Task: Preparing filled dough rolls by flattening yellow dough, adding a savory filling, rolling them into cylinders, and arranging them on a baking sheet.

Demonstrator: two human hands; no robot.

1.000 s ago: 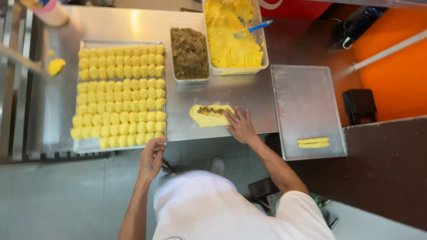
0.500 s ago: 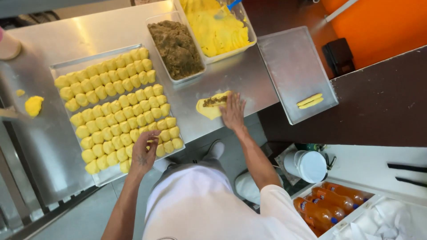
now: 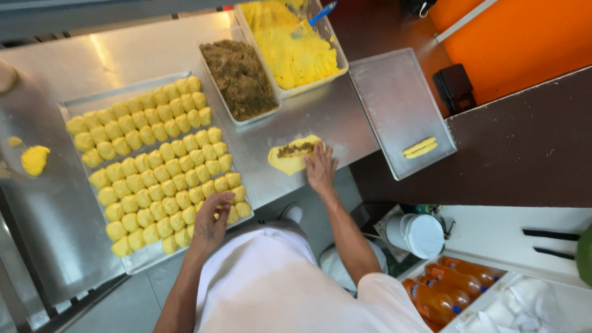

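Nearest, the left hand (image 3: 211,217) rests fingers-down on the near right corner of the tray (image 3: 74,105) of yellow dough balls (image 3: 157,163), over a ball or two at the rim; can't tell if the fingers are pinched on one or just lying flat, as the back of the hand covers them; a careless pull there could dent neighbours or roll a ball off the near edge, since the rows run right to the rim; a bit farther right, the right hand (image 3: 321,169) lies spread and flat, gripping nothing, fingertips touching the right end of the flattened dough piece (image 3: 290,161) w/ a strip of brown filling (image 3: 295,148) along it, on the steel table (image 3: 123,55) near its front edge; thin dough could tear or stick to the metal, and filling could squeeze out if pressed hard; farther back, the tub of brown filling (image 3: 239,77) and the tub of yellow dough (image 3: 296,52), its far end cut off by the frame; the blue tool's (image 3: 322,12) end is buried; 2 rolled pieces (image 3: 420,147) sit on the side tray (image 3: 394,92) to the right; the far-left lump (image 3: 34,160) is hard to make out.
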